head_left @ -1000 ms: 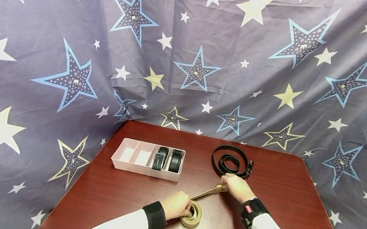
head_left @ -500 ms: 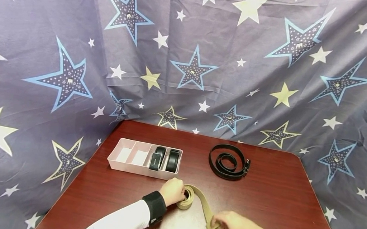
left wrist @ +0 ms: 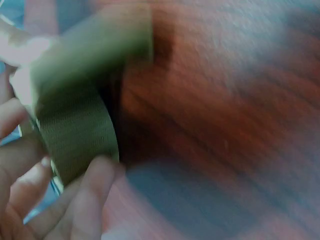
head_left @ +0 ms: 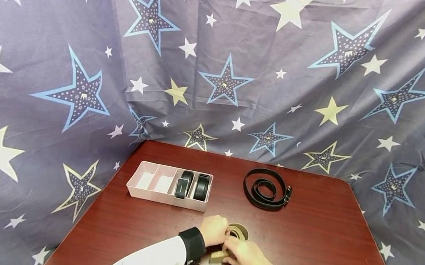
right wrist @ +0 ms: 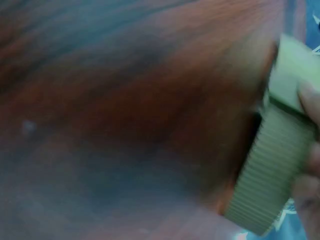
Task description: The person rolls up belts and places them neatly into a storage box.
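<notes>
An olive-khaki webbing belt (head_left: 241, 231) is coiled near the front of the table. My left hand (head_left: 214, 231) grips the coil from its left side; in the left wrist view, fingers and thumb hold the edges of the wound webbing (left wrist: 80, 135). Close against it, my right hand (head_left: 248, 258) pinches the belt by its end, where a flat khaki buckle (head_left: 218, 257) shows below the fingers. The right wrist view has the buckle (right wrist: 292, 80) lying along the ribbed strap (right wrist: 272, 170). Fingers hide part of the coil in the head view.
A pale pink divided box (head_left: 166, 198) stands at the left, with two rolled black belts (head_left: 201, 188) in its right compartments. Behind my hands, to the right, a loosely coiled black belt (head_left: 263, 204) lies on the red-brown table (head_left: 313, 236). A star-patterned cloth (head_left: 220, 37) hangs behind.
The right hand has come from beside the black belt to the front, then left to meet the left hand. The strap that was stretched between the hands is now drawn in around the coil.
</notes>
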Tool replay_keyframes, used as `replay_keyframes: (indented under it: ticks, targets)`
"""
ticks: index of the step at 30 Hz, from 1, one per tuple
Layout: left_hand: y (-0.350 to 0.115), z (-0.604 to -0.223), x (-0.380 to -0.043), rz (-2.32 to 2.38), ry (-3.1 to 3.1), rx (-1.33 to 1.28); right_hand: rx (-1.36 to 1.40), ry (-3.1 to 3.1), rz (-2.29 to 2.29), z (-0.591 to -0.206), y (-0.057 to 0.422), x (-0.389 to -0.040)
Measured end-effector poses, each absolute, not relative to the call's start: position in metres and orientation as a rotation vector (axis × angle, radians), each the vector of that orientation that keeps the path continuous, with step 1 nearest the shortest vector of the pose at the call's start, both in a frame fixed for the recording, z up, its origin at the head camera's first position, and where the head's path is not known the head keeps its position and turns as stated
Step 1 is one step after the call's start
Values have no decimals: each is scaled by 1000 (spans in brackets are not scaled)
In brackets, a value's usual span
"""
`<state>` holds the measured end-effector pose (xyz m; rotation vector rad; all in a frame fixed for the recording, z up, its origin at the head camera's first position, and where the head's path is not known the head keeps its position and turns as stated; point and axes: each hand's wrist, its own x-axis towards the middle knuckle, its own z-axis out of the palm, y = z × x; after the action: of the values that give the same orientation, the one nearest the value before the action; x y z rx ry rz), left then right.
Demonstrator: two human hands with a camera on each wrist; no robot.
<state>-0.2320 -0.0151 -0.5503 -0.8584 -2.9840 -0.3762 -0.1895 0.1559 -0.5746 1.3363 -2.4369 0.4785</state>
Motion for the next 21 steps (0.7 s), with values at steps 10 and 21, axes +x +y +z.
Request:
replay_keyframes:
  ticks: [10,21]
  targets:
    - [-32,-537,-239,-630,-3138,-1416,959,-2715,707,-572,156,-193]
    - [-25,-547,-234,-482,-3055,-1377,1164,-2923,855,-542,171,-228]
